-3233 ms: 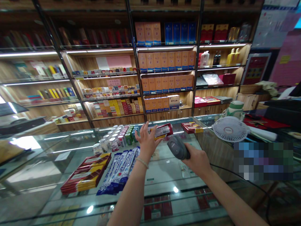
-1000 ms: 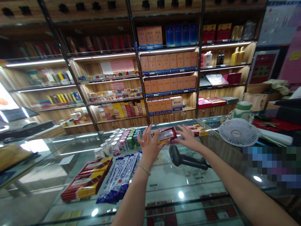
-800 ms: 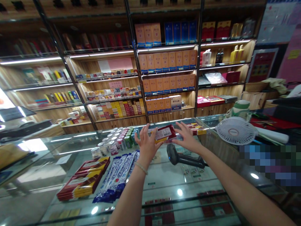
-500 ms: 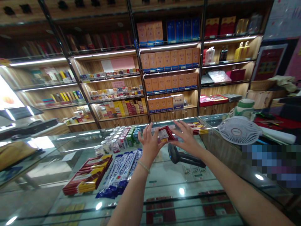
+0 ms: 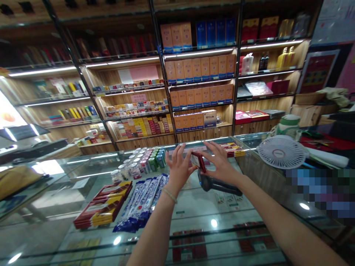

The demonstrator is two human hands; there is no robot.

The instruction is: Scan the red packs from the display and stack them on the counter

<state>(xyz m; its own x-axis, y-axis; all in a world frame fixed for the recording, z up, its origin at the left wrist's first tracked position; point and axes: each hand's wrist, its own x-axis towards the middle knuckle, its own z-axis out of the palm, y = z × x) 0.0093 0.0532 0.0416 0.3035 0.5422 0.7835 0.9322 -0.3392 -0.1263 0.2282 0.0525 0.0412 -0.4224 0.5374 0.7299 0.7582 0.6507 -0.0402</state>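
A small stack of red packets (image 5: 202,162) is tilted up on edge above the glass counter (image 5: 183,218). My left hand (image 5: 178,166) pinches its left side between thumb and fingers. On its right side, my right hand (image 5: 220,162) grips the same packets. Just below them a black handheld scanner (image 5: 219,184) lies on the glass. Left of my hands are blue-and-white long packets (image 5: 142,203) and, beside these, stacked red and yellow packets (image 5: 104,205).
Small jars and cans (image 5: 144,162) stand in rows behind the long packets. More red and yellow packets (image 5: 234,149) lie beyond my right hand. A white fan (image 5: 281,152) and green-lidded jug (image 5: 288,125) are at the right. Stocked shelves (image 5: 199,131) line the back.
The red packets have turned from showing their face to a steeper, edge-on angle between my hands. Both hands have shifted only slightly and keep their grip.
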